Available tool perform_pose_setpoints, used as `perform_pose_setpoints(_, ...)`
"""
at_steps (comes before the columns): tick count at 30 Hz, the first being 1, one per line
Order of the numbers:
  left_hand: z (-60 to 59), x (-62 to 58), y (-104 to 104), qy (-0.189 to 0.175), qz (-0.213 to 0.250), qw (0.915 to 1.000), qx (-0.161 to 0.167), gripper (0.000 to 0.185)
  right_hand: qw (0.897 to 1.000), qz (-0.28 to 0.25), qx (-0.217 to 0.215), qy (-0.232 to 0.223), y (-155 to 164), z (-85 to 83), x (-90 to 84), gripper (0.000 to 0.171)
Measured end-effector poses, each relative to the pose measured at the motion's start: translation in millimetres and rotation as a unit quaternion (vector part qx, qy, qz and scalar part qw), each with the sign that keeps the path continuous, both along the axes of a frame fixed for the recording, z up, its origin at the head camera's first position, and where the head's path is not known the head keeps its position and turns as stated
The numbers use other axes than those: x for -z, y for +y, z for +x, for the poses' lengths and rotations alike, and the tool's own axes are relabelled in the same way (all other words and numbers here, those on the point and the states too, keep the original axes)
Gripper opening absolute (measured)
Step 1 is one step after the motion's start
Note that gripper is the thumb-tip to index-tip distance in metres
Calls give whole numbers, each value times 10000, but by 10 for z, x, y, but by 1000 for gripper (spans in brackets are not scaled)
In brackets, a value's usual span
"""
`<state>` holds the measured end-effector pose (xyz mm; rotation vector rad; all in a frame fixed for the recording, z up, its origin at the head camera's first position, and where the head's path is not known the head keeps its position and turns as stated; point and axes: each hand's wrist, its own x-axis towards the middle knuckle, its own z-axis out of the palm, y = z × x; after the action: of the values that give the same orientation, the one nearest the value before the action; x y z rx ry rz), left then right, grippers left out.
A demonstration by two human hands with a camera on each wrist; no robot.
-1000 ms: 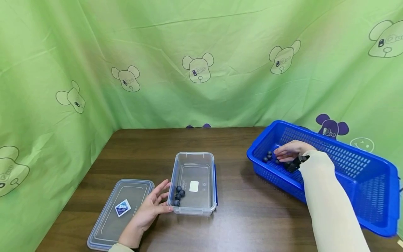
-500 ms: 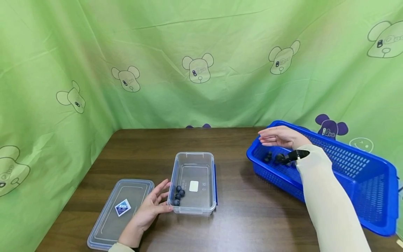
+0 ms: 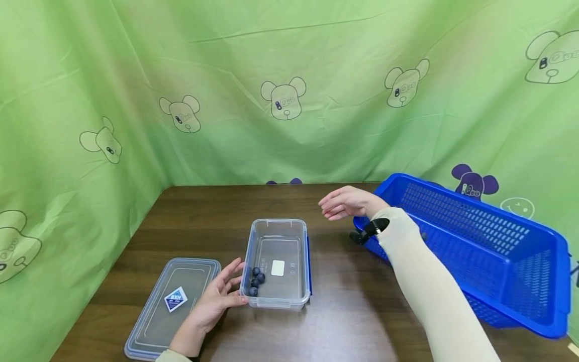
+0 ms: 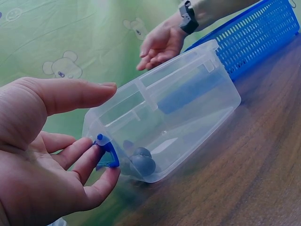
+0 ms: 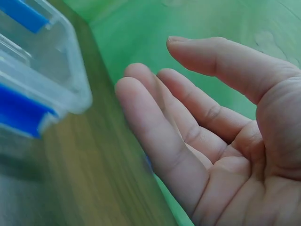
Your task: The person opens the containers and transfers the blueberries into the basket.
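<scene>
Wooden table, green bear-print cloth hung all round the back and left edges.

Clear plastic box sitting lid-off near the middle of the table, a bit toward the front edge. Four dark berries bunched in its front left corner, a white label on the floor of the box beside them. Blue clips on the sides of the box, one showing up close in the left wrist view.

Left hand resting against the box's left wall, near the front left corner. Fingers fairly straight and spread, fingertips touching the wall right by the blue clip, thumb up along the rim. Not really clamped round anything, more just steadying.

Flat see-through lid lying on the table just left of that hand, near the front left corner, small diamond sticker on top.

Right hand up in the air between the box and the blue basket, palm down, above the table past the box's back right corner. Fingers straight and loose in the right wrist view, palm bare, nothing visibly pinched. Black band on that wrist, pale sleeve running back to the front right edge.

Blue basket along the right edge of the table, tilted on a diagonal, mesh walls. Contents mostly hidden behind the arm, so can't tell what's inside.
</scene>
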<state>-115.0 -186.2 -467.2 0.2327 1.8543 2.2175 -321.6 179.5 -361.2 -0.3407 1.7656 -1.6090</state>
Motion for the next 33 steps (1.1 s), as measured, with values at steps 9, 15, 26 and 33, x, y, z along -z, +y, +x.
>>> perform_pose_setpoints(9,5,-19,-2,6,1,10000,-17,99,9970,366,-675,15,-803,194,103,35)
perform_pose_setpoints(15,3,-24,2,-4,9,10000,-7,99,9904,681,-1200,-125,-1269,333,236,32)
perform_pose_setpoints(26,-13,-9,-5,66,-27,10000,9,98,9758,1495,-1587,-188,-1680,519,529,9)
perform_pose_setpoints(33,-15,6,-6,42,-37,10000,11,98,9618,2202,-1629,26,-1789,610,717,9)
